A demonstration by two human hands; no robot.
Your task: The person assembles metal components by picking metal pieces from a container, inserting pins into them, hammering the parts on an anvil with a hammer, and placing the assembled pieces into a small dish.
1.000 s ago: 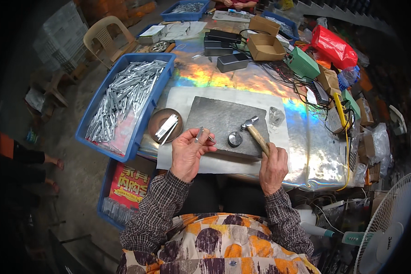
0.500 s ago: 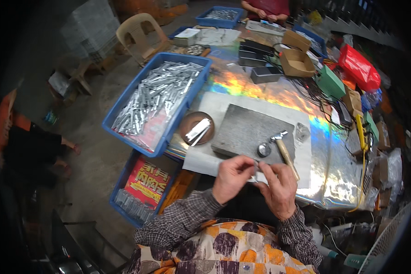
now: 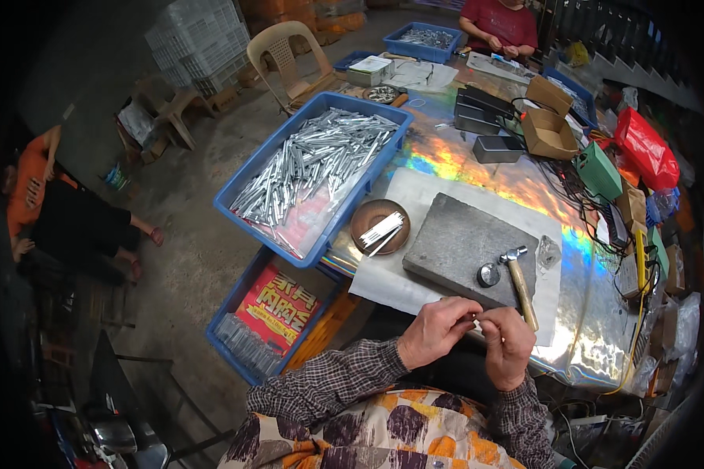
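Note:
Near the front edge of the table, my left hand [image 3: 440, 332] and my right hand [image 3: 507, 344] meet fingertip to fingertip. Both are closed in a pinch on a small pale piece [image 3: 478, 323], mostly covered by the fingers; its kind cannot be made out. Just beyond them lies a thick grey stone slab [image 3: 465, 244]. A small round metal piece with a dark side [image 3: 488, 274] stands on the slab. Beside it, a hammer [image 3: 522, 293] with a wooden handle rests across the slab's right part. A brown round bowl [image 3: 358, 231] left of the slab holds several thin white strips [image 3: 384, 229].
Left of the bowl, a blue tray [image 3: 314, 259] holds many silvery metal strips; a second blue tray [image 3: 219, 318] sits lower. Boxes, cables and a red bag [image 3: 646, 147] crowd the right side. Across the table sits a person [image 3: 499, 25]; another person [image 3: 62, 203] is at far left.
The whole view has swung left, so the table things appear farther right. My hands stay together in a pinch; less of the pale piece shows between the fingers.

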